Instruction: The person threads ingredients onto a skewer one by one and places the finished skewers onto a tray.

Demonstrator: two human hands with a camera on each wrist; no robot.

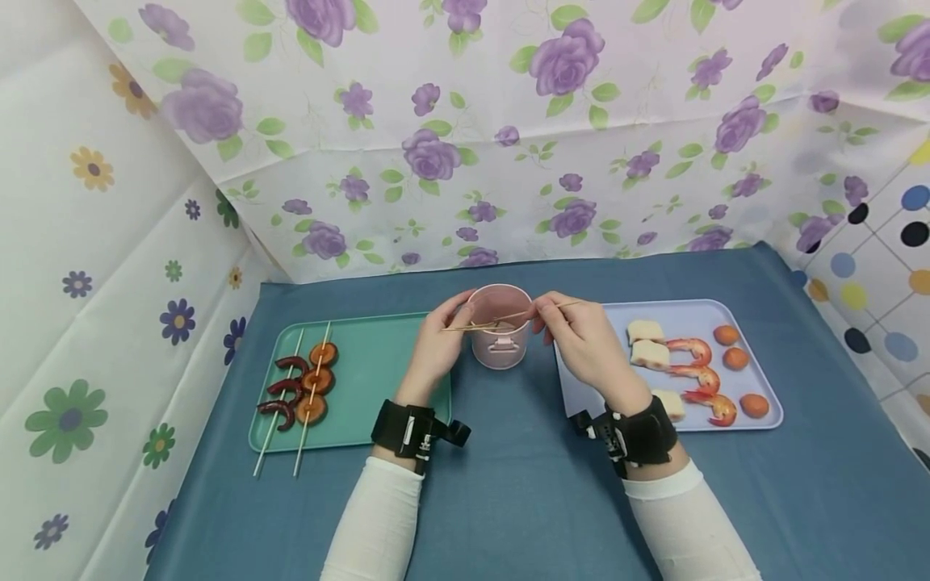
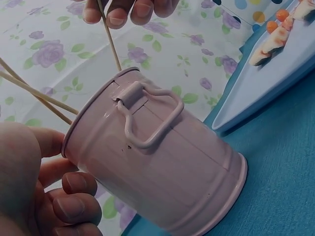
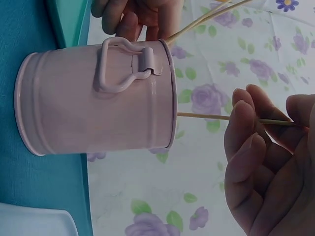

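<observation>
A pink metal bucket (image 1: 500, 357) with a small side handle stands between the two trays. My left hand (image 1: 436, 347) holds it by its left side near the rim, fingers curled, as the left wrist view shows. Two thin wooden skewers (image 2: 37, 92) lean out over the rim on that side. My right hand (image 1: 581, 343) pinches another wooden skewer (image 3: 202, 115) between thumb and fingers. That skewer's lower end is hidden inside the bucket.
On the left, a green tray (image 1: 378, 363) bears dark red curved pieces (image 1: 286, 388) and brown round slices (image 1: 316, 382) on two skewers. The lavender tray (image 1: 766, 415) at right holds white blocks (image 1: 650, 355), shrimp (image 1: 695, 376) and orange balls (image 1: 735, 358). A floral cloth (image 1: 436, 218) hangs behind.
</observation>
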